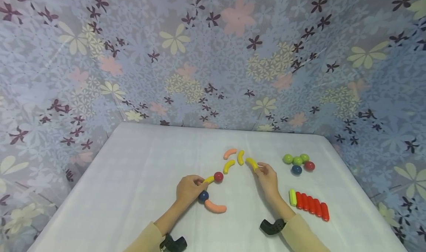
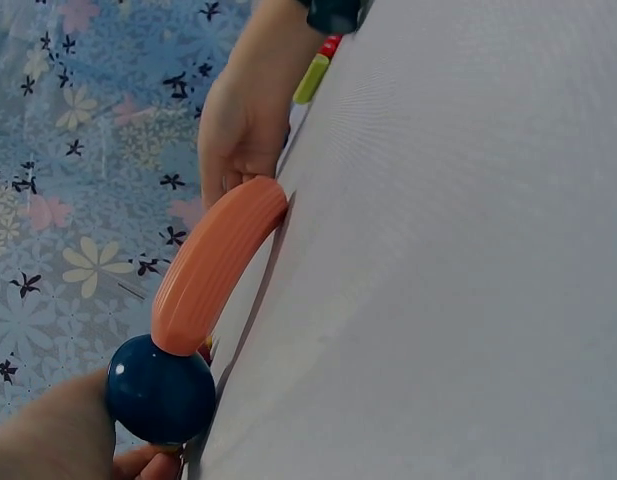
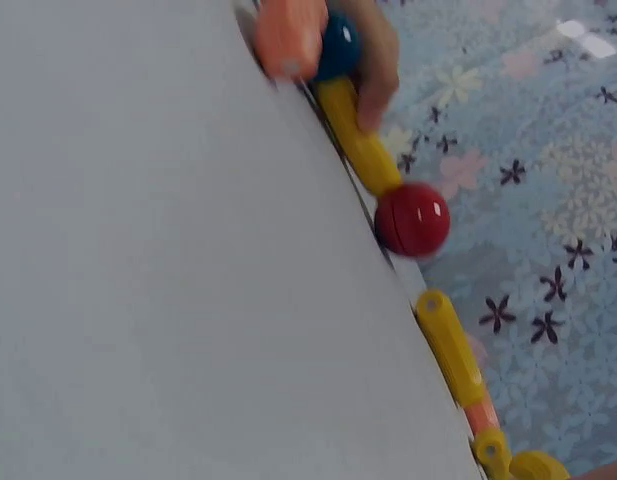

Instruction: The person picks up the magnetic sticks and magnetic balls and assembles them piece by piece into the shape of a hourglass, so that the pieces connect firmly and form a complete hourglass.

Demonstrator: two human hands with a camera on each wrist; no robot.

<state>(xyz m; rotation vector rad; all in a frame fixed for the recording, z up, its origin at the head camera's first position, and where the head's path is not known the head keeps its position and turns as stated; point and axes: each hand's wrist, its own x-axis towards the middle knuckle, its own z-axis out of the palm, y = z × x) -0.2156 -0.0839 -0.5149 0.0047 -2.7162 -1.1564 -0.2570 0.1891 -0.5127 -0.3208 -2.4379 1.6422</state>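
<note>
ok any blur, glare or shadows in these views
Head: fairly even light on the white table; left wrist: dimmer, glint on the blue ball, shadow beside the orange piece; right wrist: orange piece softly blurred, glare on the patterned backdrop.

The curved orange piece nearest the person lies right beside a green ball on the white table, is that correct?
Not quite: the ball is dark blue, not green, as the left wrist view shows. The curved orange piece does lie right beside it on the white table.
</note>
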